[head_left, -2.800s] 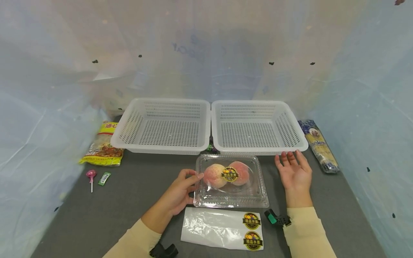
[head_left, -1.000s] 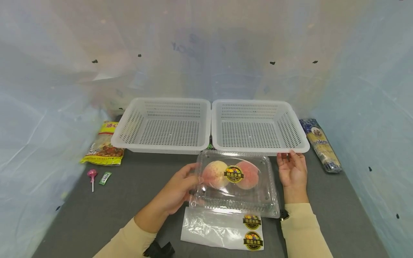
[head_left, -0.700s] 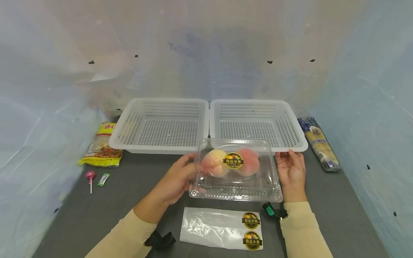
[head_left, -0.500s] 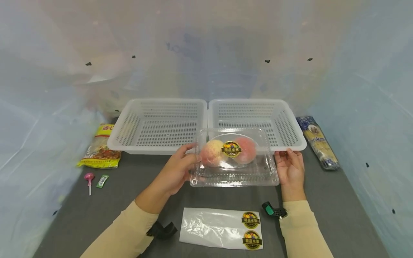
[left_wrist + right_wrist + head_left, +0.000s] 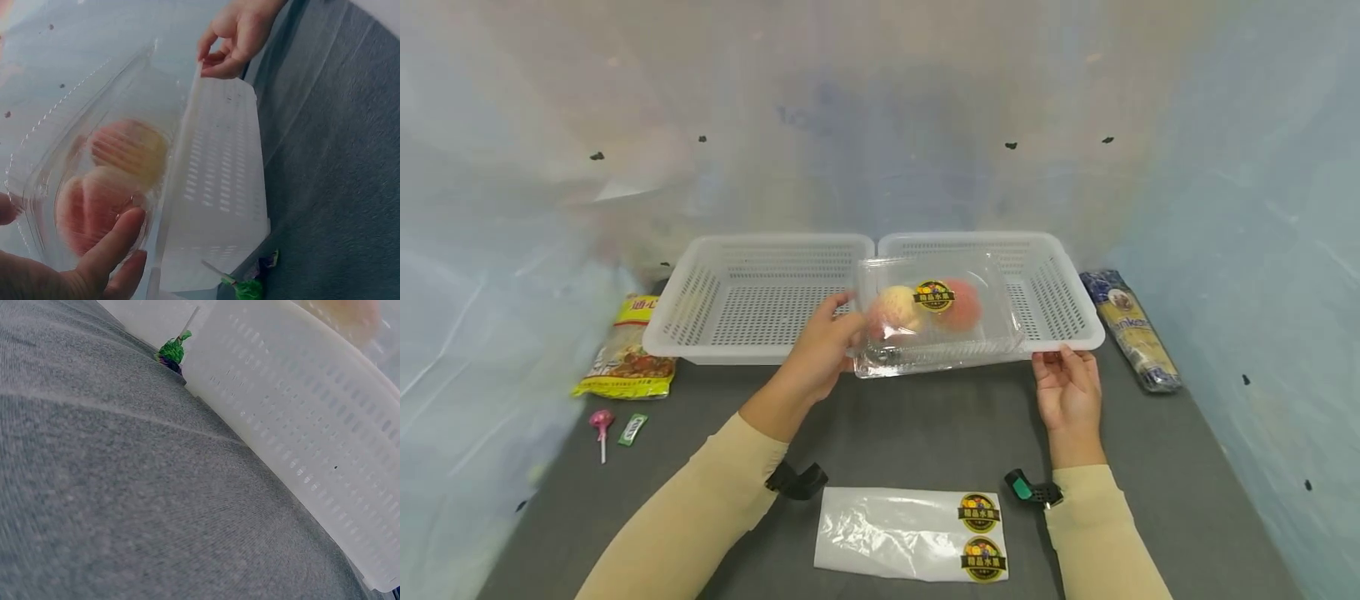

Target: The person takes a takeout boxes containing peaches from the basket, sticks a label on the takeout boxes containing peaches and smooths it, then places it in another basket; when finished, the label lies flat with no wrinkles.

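Note:
My left hand (image 5: 818,348) grips the left edge of a clear plastic clamshell box (image 5: 992,321), thumb on the near side in the left wrist view. Two peaches (image 5: 961,307) lie inside it, and a black-and-gold round sticker (image 5: 934,296) marks its lid. The box hangs slightly tilted over the front of the right white basket (image 5: 1063,292), hiding part of its inside. At that basket's front right corner, my right hand (image 5: 1067,393) pinches the rim; the left wrist view also shows this hand (image 5: 240,34) at the rim.
Left of it stands a second white basket (image 5: 752,350). A yellow food bag (image 5: 632,358), a pink lollipop (image 5: 601,420) and a green candy (image 5: 632,429) lie left; a noodle pack (image 5: 1131,329) right. A sticker sheet (image 5: 887,533) lies in front. A green-wrapped lollipop (image 5: 172,351) is beside the baskets.
My left hand has lifted the clamshell box off the table and carried it forward over the right basket's front. My right hand, formerly open near the rim, now pinches it.

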Demonstrator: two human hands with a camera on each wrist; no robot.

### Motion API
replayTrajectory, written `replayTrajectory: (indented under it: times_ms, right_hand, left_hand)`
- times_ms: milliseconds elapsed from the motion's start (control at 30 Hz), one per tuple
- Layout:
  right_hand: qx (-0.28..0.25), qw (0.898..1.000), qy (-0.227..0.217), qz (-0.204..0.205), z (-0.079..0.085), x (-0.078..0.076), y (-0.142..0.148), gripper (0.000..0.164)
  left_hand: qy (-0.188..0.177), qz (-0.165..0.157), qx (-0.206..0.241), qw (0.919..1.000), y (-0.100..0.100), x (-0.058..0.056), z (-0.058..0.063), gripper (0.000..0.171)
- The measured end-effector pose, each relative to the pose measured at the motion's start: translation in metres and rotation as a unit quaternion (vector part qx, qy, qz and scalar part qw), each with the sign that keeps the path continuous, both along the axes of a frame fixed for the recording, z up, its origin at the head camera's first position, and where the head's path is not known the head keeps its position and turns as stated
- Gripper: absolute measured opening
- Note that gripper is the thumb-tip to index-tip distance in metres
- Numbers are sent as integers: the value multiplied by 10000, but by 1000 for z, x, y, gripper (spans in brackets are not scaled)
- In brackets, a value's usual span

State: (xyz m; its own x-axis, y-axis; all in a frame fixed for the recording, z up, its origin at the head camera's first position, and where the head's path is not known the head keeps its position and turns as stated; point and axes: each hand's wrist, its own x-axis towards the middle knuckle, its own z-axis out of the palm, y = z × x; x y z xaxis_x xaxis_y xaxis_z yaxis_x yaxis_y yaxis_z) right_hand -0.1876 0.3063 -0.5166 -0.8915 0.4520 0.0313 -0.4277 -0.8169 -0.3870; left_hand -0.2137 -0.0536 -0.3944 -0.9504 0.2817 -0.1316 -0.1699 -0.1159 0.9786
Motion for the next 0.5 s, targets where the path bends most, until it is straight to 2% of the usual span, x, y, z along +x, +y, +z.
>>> replayTrajectory:
  times_ms: [267,500]
  right_hand:
    - [90,10000,-9,-11,1,0,-2,9]
    - [233,9997,16,-52,1,1,-1,14]
  left_hand:
    - [133,280,-189,9993,17,-22,7,87]
    - [-143,279,-351,9989,31,-41,7,84]
